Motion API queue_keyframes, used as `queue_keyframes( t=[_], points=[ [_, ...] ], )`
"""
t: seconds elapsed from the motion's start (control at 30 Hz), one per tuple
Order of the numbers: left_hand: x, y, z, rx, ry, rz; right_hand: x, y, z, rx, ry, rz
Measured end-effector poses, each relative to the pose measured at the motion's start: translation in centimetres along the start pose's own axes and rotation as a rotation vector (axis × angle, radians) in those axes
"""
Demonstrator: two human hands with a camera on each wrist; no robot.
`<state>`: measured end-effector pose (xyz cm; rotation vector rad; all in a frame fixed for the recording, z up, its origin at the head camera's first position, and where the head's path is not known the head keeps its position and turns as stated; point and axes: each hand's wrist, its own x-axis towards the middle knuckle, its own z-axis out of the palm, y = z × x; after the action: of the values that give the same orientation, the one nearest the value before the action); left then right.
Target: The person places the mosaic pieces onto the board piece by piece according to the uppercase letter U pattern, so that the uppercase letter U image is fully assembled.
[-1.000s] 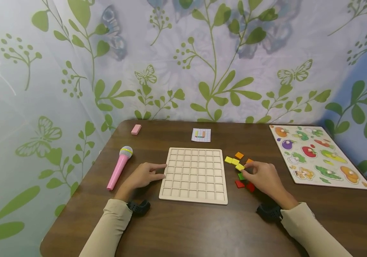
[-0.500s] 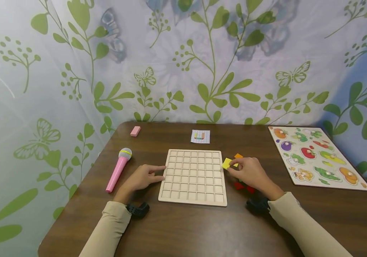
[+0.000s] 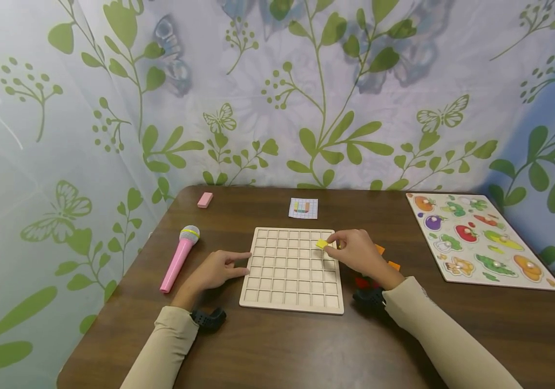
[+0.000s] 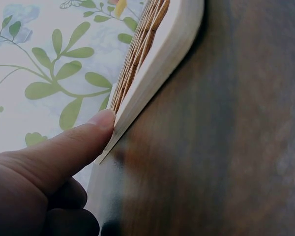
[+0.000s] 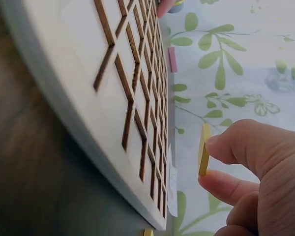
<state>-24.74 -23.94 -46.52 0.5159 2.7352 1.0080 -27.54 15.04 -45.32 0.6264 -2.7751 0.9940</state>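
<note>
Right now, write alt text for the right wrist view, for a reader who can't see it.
Right hand pinching a thin yellow tile between thumb and fingertip, clear of a wooden grid board that slants across the left side. Behind is a pale leaf-print backdrop.

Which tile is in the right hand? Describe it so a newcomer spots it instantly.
On the dark brown wooden table, find the pale square grid board. Near its far right corner, the person's right hand pinches a thin, square yellow tile. It's the only tile over the board; the orange tiles and red tiles lie off its right side.
</note>
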Motion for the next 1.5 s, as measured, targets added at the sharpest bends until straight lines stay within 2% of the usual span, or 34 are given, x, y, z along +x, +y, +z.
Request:
queue_keyframes(
  t=[0.2,0.63,1.03,1.17,1.37,1.5],
  points=[
    [-0.1,0.1,-0.1,0.001,0.001,0.000,1.6,-0.6,1.0,0.013,-0.031,-0.012],
    [-0.3,0.3,0.1,-0.025,-0.003,-0.013,4.9,-3.1,4.0,-0.005,-0.085,-0.134],
    [0.0,0.4,0.1,-0.005,0.004,-0.008,6.4,-3.1,5.5,0.049,-0.150,-0.138],
    [0.0,0.5,0.0,0.001,0.001,0.001,7.0,-3.5,5.8,0.023,-0.186,-0.153],
    [-0.1,0.4,-0.1,0.008,0.004,-0.020,8.0,-4.4,6.3,-0.055,-0.266,-0.207],
    [-0.1,0.3,-0.1,0.001,0.002,-0.013,8.4,-4.4,6.5,-0.073,-0.306,-0.193]
  ],
)
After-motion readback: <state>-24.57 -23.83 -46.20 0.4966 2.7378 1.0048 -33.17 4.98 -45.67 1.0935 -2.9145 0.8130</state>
